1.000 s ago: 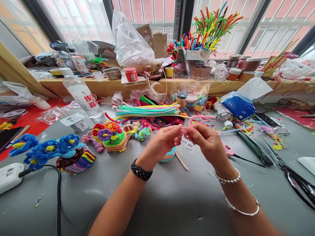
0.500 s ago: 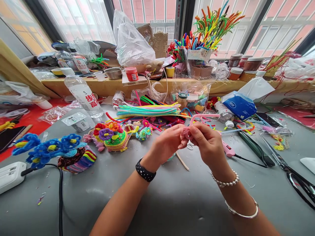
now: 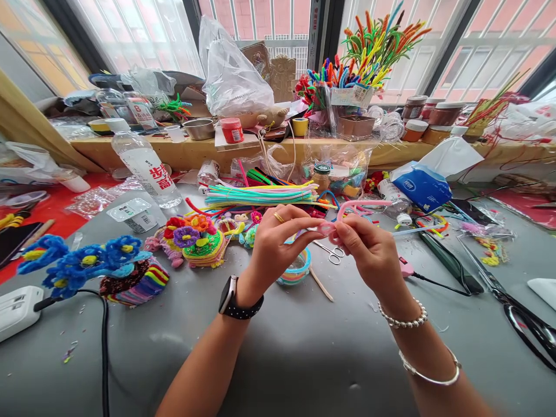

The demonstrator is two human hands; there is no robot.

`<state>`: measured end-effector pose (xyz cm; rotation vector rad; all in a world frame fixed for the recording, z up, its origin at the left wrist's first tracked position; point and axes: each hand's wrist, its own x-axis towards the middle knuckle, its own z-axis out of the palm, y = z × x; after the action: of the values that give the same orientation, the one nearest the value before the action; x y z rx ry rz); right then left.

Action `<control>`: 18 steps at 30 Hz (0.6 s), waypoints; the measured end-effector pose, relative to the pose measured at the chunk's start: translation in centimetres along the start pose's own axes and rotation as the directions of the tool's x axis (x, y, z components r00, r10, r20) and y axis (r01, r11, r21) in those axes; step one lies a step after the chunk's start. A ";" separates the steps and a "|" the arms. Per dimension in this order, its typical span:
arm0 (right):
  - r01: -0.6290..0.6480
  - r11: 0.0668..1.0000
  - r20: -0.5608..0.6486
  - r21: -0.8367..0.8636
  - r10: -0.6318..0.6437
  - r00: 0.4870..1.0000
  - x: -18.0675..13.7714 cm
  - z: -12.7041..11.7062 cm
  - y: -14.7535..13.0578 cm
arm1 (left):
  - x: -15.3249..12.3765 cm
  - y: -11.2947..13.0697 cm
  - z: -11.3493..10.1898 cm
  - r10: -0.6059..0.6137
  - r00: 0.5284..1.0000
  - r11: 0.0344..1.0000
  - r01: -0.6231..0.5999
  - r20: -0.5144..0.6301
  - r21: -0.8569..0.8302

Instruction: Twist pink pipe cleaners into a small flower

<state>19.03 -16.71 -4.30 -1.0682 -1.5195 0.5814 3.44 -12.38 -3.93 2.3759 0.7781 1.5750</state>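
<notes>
A pink pipe cleaner [image 3: 364, 204], coiled into small loops at one end, is held up above the grey table between my hands. My left hand [image 3: 281, 237] pinches the looped end between thumb and fingertips. My right hand [image 3: 367, 246] grips the same loops from the other side, and the free end bends over and sticks out to the right. Below and behind my left hand stands a small round pot of coiled pipe cleaners [image 3: 295, 269], partly hidden. Small scissors [image 3: 333, 255] and a thin wooden stick [image 3: 320, 282] lie beneath my hands.
A bundle of pastel pipe cleaners [image 3: 260, 195] lies behind my hands. Left are a flowered green craft piece [image 3: 203, 249], blue pipe-cleaner flowers [image 3: 89, 260] and a water bottle [image 3: 147, 168]. Right are a pink-handled corded tool [image 3: 406, 267], large black scissors [image 3: 516, 313] and a tissue pack [image 3: 423, 185].
My left hand has turned over, its back and ring now showing, and pinches the loops with straighter fingers. The round pot and small scissors have come into fuller view.
</notes>
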 end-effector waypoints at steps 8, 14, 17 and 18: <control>0.028 0.999 0.003 0.023 -0.028 1.000 0.0 -0.1 0.1 | 0.1 -0.2 0.0 0.117 0.992 0.991 -0.114 -0.056 0.069; 0.022 1.000 -0.001 0.008 -0.022 1.000 -0.1 0.0 0.4 | -0.1 -0.2 0.0 0.123 0.989 0.989 -0.116 -0.079 0.092; 0.017 1.000 -0.004 0.003 -0.017 1.000 0.0 0.0 0.3 | -0.1 0.0 0.1 0.086 0.992 0.993 -0.077 -0.089 0.094; 0.014 1.000 -0.002 0.005 -0.014 1.000 0.0 0.0 0.3 | -0.1 0.1 0.1 0.068 0.994 0.994 -0.059 -0.091 0.095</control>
<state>19.14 -16.61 -4.51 -1.0529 -1.5223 0.5736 3.56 -12.51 -4.01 2.4278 0.8185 1.7234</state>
